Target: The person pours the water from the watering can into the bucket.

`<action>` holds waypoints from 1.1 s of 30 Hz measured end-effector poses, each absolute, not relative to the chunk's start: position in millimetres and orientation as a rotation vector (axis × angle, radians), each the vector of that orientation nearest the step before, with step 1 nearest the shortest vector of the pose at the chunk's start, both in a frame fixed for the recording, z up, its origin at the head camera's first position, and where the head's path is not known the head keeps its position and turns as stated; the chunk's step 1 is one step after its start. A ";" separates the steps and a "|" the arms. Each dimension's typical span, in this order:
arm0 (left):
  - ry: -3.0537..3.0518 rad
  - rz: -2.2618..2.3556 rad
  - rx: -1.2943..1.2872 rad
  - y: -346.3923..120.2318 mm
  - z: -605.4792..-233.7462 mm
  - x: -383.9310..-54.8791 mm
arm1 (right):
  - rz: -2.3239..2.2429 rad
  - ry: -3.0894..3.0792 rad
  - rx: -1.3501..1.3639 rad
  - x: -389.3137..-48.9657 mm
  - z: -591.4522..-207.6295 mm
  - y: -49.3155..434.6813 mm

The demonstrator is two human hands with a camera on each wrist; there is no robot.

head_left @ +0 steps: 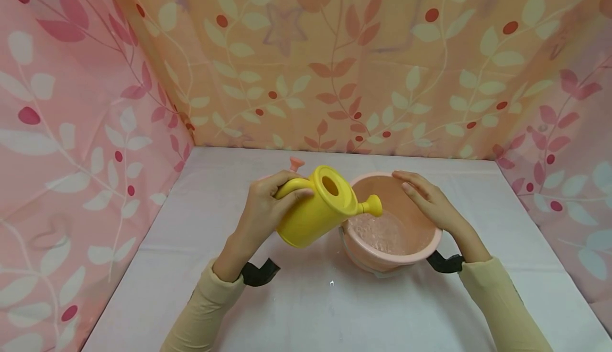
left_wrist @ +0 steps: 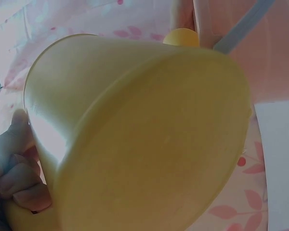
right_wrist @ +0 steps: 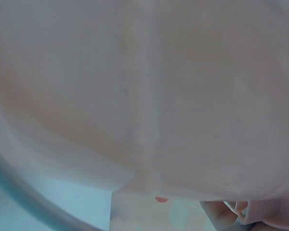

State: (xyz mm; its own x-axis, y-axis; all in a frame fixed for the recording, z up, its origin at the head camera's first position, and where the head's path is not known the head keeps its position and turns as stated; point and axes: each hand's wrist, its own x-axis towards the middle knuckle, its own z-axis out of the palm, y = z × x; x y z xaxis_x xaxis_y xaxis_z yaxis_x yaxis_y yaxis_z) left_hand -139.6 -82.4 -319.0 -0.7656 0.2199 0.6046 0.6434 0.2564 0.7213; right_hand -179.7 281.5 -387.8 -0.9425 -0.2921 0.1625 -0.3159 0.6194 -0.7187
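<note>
Head view, main item: one yellow toy watering can point(head_left: 308, 219), held up left of the bucket and tipped toward it. The spout crosses the near-left rim in sight; contact there cannot be told. Its rose point(head_left: 374, 206) lies over the bucket's mouth, a placing that would keep any outflow inside.

Left hand point(head_left: 268, 203): fingers wrapped round the can's loop handle point(head_left: 291, 183), thumb along the top; likely so, since this grip carries the weight and lets the wrist set the tilt. The left wrist view shows the can's base turned to the camera.

One pink bucket point(head_left: 394, 259), standing on the white-covered table point(head_left: 406, 315), with rippled water point(head_left: 382, 232) inside. A falling stream cannot be made out.

Right hand point(head_left: 427, 198): gripping the bucket's far-right rim, thumb on the inner side; probably a steadying hold.

Also present: one small pink flared piece point(head_left: 296, 164) behind the left hand, the rest hidden; one water droplet point(head_left: 331, 283) on the table; leaf-patterned cloth point(head_left: 334, 49) as backdrop.
</note>
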 end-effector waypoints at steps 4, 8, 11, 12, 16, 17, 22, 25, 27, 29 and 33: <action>-2.150 -1.509 -0.795 -82.2 -318.9 -139.9 | 1.254 -2.797 0.521 -179.2 -387.6 281.2; -2.148 -1.509 -0.795 -82.0 -318.6 -139.9 | 1.260 -2.789 0.532 -179.1 -388.2 281.9; -2.148 -1.516 -0.794 -81.9 -318.4 -139.8 | 1.263 -2.787 0.546 -179.3 -388.2 282.4; -2.149 -1.518 -0.793 -81.8 -318.3 -139.8 | 1.260 -2.791 0.548 -179.4 -388.3 282.5; -2.152 -1.518 -0.789 -81.7 -317.8 -139.7 | 1.256 -2.798 0.545 -180.0 -388.2 282.3; -2.153 -1.517 -0.789 -81.7 -317.8 -139.8 | 1.254 -2.800 0.540 -180.0 -388.1 282.1; -2.159 -1.514 -0.789 -81.9 -317.7 -139.6 | 1.257 -2.801 0.521 -180.1 -387.5 281.6; -2.162 -1.512 -0.788 -82.0 -317.8 -139.6 | 1.250 -2.805 0.534 -179.6 -386.6 281.4; -2.165 -1.512 -0.787 -82.1 -317.7 -139.8 | 1.251 -2.806 0.543 -179.2 -386.0 281.3; -2.169 -1.515 -0.786 -82.1 -317.7 -139.9 | 1.251 -2.808 0.547 -179.1 -385.6 281.8; -2.169 -1.520 -0.788 -81.9 -317.5 -139.9 | 1.258 -2.809 0.547 -179.2 -385.3 281.9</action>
